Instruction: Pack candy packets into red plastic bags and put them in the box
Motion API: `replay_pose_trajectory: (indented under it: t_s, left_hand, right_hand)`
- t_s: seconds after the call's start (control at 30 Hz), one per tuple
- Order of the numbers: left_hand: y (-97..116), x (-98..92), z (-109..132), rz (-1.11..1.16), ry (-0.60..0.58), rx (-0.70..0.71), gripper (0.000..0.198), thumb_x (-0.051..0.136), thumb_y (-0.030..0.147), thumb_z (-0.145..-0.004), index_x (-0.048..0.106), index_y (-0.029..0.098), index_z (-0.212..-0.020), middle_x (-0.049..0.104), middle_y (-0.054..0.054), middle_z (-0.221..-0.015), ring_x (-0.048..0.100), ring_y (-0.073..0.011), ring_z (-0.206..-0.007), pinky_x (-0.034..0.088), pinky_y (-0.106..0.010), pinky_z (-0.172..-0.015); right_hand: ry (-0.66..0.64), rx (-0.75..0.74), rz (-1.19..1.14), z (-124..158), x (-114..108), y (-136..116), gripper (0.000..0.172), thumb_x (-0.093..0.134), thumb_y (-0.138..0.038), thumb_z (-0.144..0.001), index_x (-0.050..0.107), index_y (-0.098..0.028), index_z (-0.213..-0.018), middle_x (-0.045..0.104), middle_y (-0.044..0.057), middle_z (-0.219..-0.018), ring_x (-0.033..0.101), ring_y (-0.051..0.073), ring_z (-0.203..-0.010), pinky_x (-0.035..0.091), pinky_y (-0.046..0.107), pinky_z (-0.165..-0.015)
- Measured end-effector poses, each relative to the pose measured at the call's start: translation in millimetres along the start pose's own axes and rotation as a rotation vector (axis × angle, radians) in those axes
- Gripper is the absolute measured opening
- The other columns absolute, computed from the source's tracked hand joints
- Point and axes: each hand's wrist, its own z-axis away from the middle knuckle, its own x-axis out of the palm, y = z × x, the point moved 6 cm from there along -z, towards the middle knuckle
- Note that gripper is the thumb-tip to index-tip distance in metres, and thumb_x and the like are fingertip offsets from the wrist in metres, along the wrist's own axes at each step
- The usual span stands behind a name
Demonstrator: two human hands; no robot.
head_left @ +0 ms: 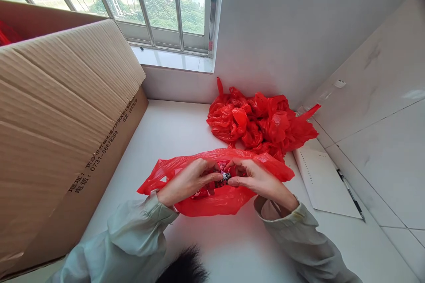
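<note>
At the near edge a tuft of black hair (184,267), cut off by the frame, stands between two loose, pale grey-green sleeves (136,234) with wrinkled cloth and gathered cuffs. Beyond them the left hand (195,177) and right hand (254,180) meet over an open bag (226,205), their thumb tips clamped on opposite sides of a small black-and-white piece (226,177); the curled fingers behind are partly hidden, so their exact grip on it is hard to make out. The piece looks roundish and finely patterned, too small to read, and sits at the bag's mouth, near its middle. Around it, shiny red packets (202,192) with pale print show in part, mostly covered by the hands. The bag is thin, creased, translucent red plastic, spread wide on a smooth white table (172,126). To the right lie a flat white booklet (327,181) and a slim black pen (350,194). On the left, a ribbed cardboard box (66,110) with black printing runs out of frame. Farther back, a crumpled heap of red bags (259,119) rests near the wall, below a metal-barred window (159,4).
</note>
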Motion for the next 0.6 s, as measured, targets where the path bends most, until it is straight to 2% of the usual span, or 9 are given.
replay_pose_trajectory:
  t_s: [0.1, 0.17, 0.27, 0.33, 0.4, 0.47, 0.53, 0.57, 0.6]
  left_hand:
    - [1, 0.7, 3, -0.137, 0.021, 0.01, 0.03, 0.046, 0.036, -0.096, 0.058, 0.015, -0.078, 0.057, 0.001, -0.066, 0.053, -0.0137, -0.061, 0.036, -0.025, -0.056]
    - [4, -1.1, 10, -0.24, 0.039, 0.021, 0.023, 0.05, 0.032, -0.095, 0.062, 0.016, -0.084, 0.062, 0.0, -0.072, 0.055, -0.0166, -0.066, 0.038, -0.028, -0.061]
    - [17, -11.7, 33, -0.381, 0.117, 0.028, 0.018, 0.048, 0.022, -0.094, 0.064, 0.016, -0.1, 0.068, -0.006, -0.09, 0.06, -0.0228, -0.08, 0.039, -0.033, -0.069]
    - [34, -22.4, 54, -0.47, 0.209, 0.076, 0.023, 0.04, 0.018, -0.098, 0.062, 0.02, -0.105, 0.07, -0.004, -0.1, 0.063, -0.0218, -0.084, 0.04, -0.033, -0.071]
    - [61, -34.0, 78, -0.618, 0.366, 0.24, 0.017, 0.044, 0.024, -0.101, 0.059, 0.027, -0.106, 0.072, 0.004, -0.099, 0.067, -0.0154, -0.081, 0.043, -0.027, -0.072]
    - [79, -48.5, 100, -0.741, 0.578, 0.308, 0.011, 0.052, 0.027, -0.099, 0.059, 0.03, -0.107, 0.072, 0.009, -0.096, 0.067, -0.0111, -0.079, 0.046, -0.022, -0.072]
    - [87, -65.2, 115, -0.821, 0.776, 0.274, 0.01, 0.058, 0.029, -0.097, 0.061, 0.031, -0.105, 0.071, 0.01, -0.093, 0.065, -0.0092, -0.073, 0.046, -0.02, -0.068]
    - [86, -73.4, 120, -0.847, 0.838, 0.23, 0.009, 0.058, 0.031, -0.096, 0.062, 0.032, -0.104, 0.07, 0.009, -0.095, 0.063, -0.0087, -0.068, 0.045, -0.021, -0.064]
    - [82, -80.6, 121, -0.864, 0.85, 0.184, 0.012, 0.058, 0.035, -0.096, 0.063, 0.032, -0.106, 0.069, 0.008, -0.099, 0.061, -0.0084, -0.063, 0.044, -0.022, -0.061]
  right_hand:
    - [-0.018, -0.027, 0.055, 3, 3, -5, 0.011, 0.063, -0.023, -0.083, 0.062, -0.019, -0.093, 0.064, -0.002, -0.086, 0.056, 0.015, -0.077, 0.041, 0.025, -0.067]
    - [-0.042, -0.031, 0.057, 4, 5, -6, 0.007, 0.058, -0.024, -0.086, 0.061, -0.019, -0.091, 0.064, -0.001, -0.085, 0.057, 0.015, -0.078, 0.042, 0.025, -0.068]
    - [-0.039, -0.008, 0.179, 4, 4, -1, 0.006, 0.054, -0.023, -0.089, 0.058, -0.018, -0.087, 0.063, 0.0, -0.081, 0.058, 0.017, -0.077, 0.043, 0.028, -0.07]
    - [-0.014, -0.024, 0.305, 2, 4, 1, 0.006, 0.052, -0.021, -0.09, 0.057, -0.018, -0.087, 0.064, 0.002, -0.086, 0.059, 0.018, -0.081, 0.043, 0.029, -0.074]
    - [0.016, -0.044, 0.406, 0, 5, 4, 0.005, 0.052, -0.019, -0.089, 0.057, -0.019, -0.087, 0.065, 0.003, -0.09, 0.059, 0.019, -0.086, 0.043, 0.03, -0.077]
    - [0.035, -0.05, 0.473, -2, 8, 7, 0.006, 0.052, -0.018, -0.089, 0.057, -0.02, -0.085, 0.066, 0.002, -0.088, 0.06, 0.019, -0.085, 0.043, 0.031, -0.077]
    - [0.029, -0.052, 0.498, -4, 12, 10, 0.009, 0.052, -0.017, -0.089, 0.056, -0.02, -0.082, 0.067, 0.001, -0.086, 0.062, 0.019, -0.083, 0.045, 0.031, -0.075]
    - [0.021, -0.053, 0.499, -4, 15, 12, 0.009, 0.052, -0.017, -0.089, 0.058, -0.021, -0.083, 0.068, 0.002, -0.088, 0.063, 0.019, -0.085, 0.046, 0.031, -0.077]
    - [0.021, -0.051, 0.506, -5, 16, 14, 0.009, 0.052, -0.016, -0.089, 0.059, -0.021, -0.087, 0.07, 0.002, -0.092, 0.064, 0.02, -0.088, 0.047, 0.032, -0.08]
